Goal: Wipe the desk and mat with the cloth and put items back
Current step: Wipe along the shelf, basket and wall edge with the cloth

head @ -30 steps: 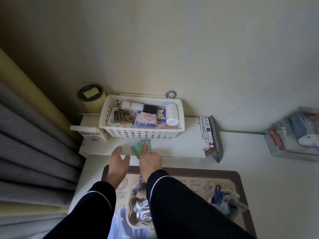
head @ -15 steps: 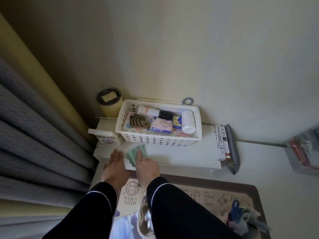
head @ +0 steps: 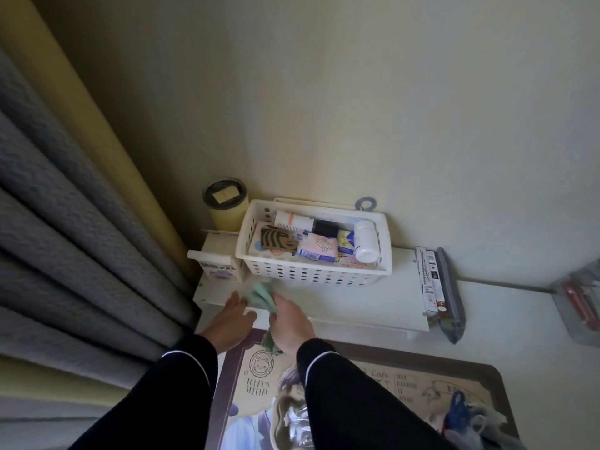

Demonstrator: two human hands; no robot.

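Note:
A green cloth (head: pixel 261 295) lies bunched on the white raised shelf (head: pixel 354 303) at the back of the desk (head: pixel 519 319), just in front of the white basket (head: pixel 311 274). My right hand (head: pixel 290 323) grips the cloth, and a tail of it hangs below my palm. My left hand (head: pixel 232 319) rests flat on the shelf's left end beside the cloth, fingers straight. The printed desk mat (head: pixel 406 381) with a brown border lies in front of the shelf, partly hidden by my dark sleeves.
The basket holds bottles and packets. A yellow cup (head: pixel 226 203) stands behind it in the corner. Boxes and a grey pouch (head: pixel 449 297) lean at the shelf's right end. A clear case (head: pixel 581 303) sits far right. Grey curtains (head: pixel 74 222) hang at left. Small items (head: pixel 467 417) lie on the mat.
Both hands and the cloth have slid left along the shelf, towards its left end. My head has turned left, so the scene has shifted right in view.

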